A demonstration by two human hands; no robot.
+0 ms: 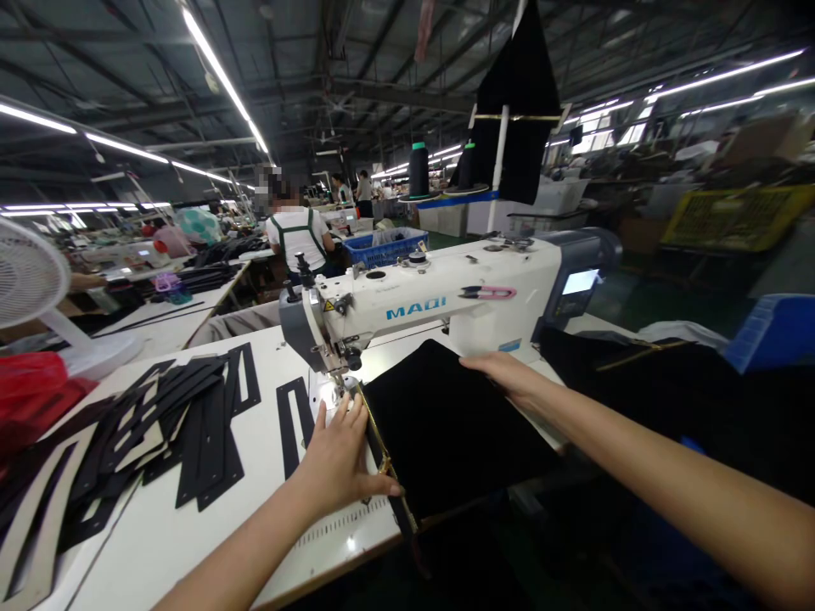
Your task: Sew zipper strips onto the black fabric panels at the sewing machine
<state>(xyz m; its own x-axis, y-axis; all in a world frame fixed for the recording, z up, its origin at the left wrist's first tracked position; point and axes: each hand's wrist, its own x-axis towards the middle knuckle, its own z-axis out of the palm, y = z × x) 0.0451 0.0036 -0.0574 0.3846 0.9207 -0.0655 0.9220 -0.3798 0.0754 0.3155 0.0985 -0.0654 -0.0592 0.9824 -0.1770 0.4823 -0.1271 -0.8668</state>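
Observation:
A black fabric panel [452, 433] lies on the bed of a white sewing machine [407, 297], with a gold-toothed zipper [375, 428] along its left edge. My left hand [340, 458] rests flat on that edge, fingers spread toward the presser foot [337, 386] and thumb across the zipper near its gold slider. At the panel's upper right edge, my right hand [509, 378] grips the cloth; some of its fingers are hidden. The needle area is lit, but the needle itself is hard to make out. A black frame-shaped strip [288, 428] lies just left of the presser foot.
Black and cream strips [171, 416] are heaped on the left tabletop, near a red plastic bag [38, 399] and a white fan [31, 271]. Pink-handled thread snips [489, 293] sit on the machine arm. Thread cones [418, 172] stand behind. Another person [299, 229] is farther back.

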